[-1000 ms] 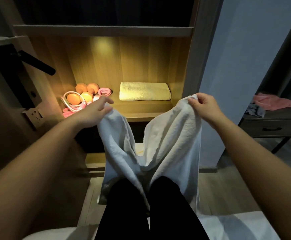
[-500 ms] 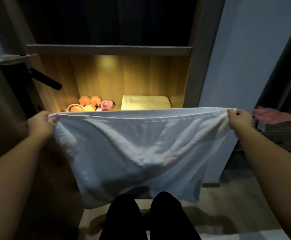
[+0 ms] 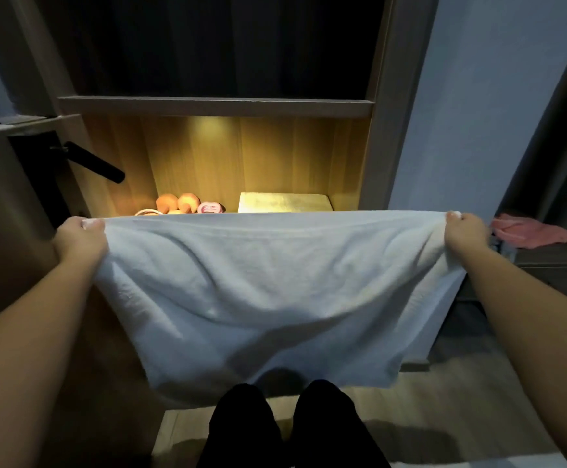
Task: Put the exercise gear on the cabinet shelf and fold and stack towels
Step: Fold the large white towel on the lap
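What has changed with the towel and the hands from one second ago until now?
The left hand and right hand moved apart and pulled the white towel from a drooping, gathered shape into one wide sheet. Both kept pinching its top corners; nothing was released. The yellow folded towel, the exercise gear in the cabinet and the pink cloth stayed put.

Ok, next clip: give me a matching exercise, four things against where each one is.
Things:
1. white towel
2. yellow towel
3. pink cloth
4. orange balls

Places:
A. in the cabinet, left side
B. on the table at far right
C. stretched between left hand and right hand
D. folded in the cabinet, right side

Pairs: 1-C, 2-D, 3-B, 4-A
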Available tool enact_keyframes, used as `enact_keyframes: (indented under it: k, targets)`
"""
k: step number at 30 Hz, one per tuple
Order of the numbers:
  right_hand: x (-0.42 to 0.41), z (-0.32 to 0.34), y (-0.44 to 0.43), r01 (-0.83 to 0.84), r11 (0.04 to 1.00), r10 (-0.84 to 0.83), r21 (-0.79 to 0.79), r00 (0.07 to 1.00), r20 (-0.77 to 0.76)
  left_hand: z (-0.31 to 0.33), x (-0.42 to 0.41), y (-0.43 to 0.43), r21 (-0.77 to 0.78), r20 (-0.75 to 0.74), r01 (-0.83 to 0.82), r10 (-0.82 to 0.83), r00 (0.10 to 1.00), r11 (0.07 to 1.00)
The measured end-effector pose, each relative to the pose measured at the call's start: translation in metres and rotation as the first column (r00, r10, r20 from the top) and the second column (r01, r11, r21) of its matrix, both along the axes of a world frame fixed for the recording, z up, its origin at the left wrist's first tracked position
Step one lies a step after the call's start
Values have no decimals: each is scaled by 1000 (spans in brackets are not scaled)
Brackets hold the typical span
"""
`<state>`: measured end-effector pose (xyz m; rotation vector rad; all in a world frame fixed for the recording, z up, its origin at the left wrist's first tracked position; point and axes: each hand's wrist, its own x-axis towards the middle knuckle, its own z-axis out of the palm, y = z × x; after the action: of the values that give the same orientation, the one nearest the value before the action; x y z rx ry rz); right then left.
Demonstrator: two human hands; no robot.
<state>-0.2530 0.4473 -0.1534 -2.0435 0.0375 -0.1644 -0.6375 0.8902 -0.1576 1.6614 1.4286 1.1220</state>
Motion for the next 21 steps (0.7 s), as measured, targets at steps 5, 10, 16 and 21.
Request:
enact_keyframes:
  k: [5,10,16,21]
  targets:
    - [-34,19,47,-6,833,194,553,940,-281,16,40,-21,-394,395,132,37,918,910]
    - [-131,42,102,-223,736,474,639,844,-252,27,79,-107,-317,687,449,-124,716,835]
    - [-220,16,123,-653,675,661,343,742,114,17,86,-211,-201,580,670,-464,670,715]
    - [-226,8,111,-697,717,678,8,700,224,11,78,-226,-135,391,636,-549,739,760]
